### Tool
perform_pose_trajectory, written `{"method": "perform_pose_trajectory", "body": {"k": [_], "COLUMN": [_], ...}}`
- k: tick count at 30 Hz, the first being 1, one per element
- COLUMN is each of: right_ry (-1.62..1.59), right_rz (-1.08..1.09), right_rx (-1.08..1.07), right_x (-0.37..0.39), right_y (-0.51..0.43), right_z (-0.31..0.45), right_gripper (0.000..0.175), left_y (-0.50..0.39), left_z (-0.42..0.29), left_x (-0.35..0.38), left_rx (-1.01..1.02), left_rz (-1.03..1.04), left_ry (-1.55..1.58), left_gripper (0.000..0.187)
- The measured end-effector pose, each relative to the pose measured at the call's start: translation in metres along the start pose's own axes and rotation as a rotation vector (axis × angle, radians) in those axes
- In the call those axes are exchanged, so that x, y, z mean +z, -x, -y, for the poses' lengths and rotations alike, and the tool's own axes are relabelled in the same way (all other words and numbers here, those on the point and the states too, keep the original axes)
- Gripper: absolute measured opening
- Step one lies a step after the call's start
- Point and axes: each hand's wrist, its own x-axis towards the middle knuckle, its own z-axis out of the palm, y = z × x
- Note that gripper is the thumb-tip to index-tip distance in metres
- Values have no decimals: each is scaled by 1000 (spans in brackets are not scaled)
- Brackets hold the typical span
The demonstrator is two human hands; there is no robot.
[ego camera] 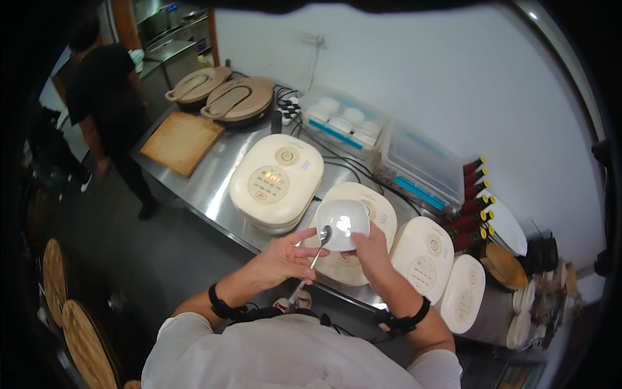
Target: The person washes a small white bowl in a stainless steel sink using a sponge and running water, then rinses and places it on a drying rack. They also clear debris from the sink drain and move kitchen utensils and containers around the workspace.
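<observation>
My left hand (287, 260) holds a long-handled metal spoon (318, 255); its bowl lies at the left part of a small white bowl (347, 219). My left fingertips are by the bowl's lower left rim. The white bowl is gripped at its lower right side by my right hand (371, 250), thumb over the rim. Both hands are above a cream rice cooker (333, 267), partly hidden by the bowl. To its left stands another cream rice cooker (277, 180) with a lit display; a third cream cooker (423, 257) is on the right.
The steel table (218, 180) also bears a wooden board (182, 141), two round electric griddles (240, 99), clear plastic boxes (423, 165), cables, red bottles (469, 214) and a fourth cooker (466, 294). A person in black (107, 97) is left of the table. Round wooden tops (87, 340) are at lower left.
</observation>
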Motion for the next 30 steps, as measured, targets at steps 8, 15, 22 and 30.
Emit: {"method": "perform_pose_trajectory", "body": {"k": [8, 15, 22, 30], "right_ry": [-122, -289, -304, -513], "right_rz": [94, 234, 50, -265], "right_rx": [-17, -246, -215, 156], "right_x": [-7, 9, 77, 115], "right_y": [-94, -194, -281, -407], "right_z": [82, 212, 239, 94], "right_gripper": [34, 24, 27, 32], "left_y": [98, 164, 208, 262], "left_z": [-13, -2, -39, -85], "left_x": [-44, -84, -164, -259], "left_rx": [360, 499, 547, 564], "left_rz": [-480, -792, -820, -1009], "left_ry": [-95, -25, 28, 109], "left_gripper": [57, 45, 34, 27]}}
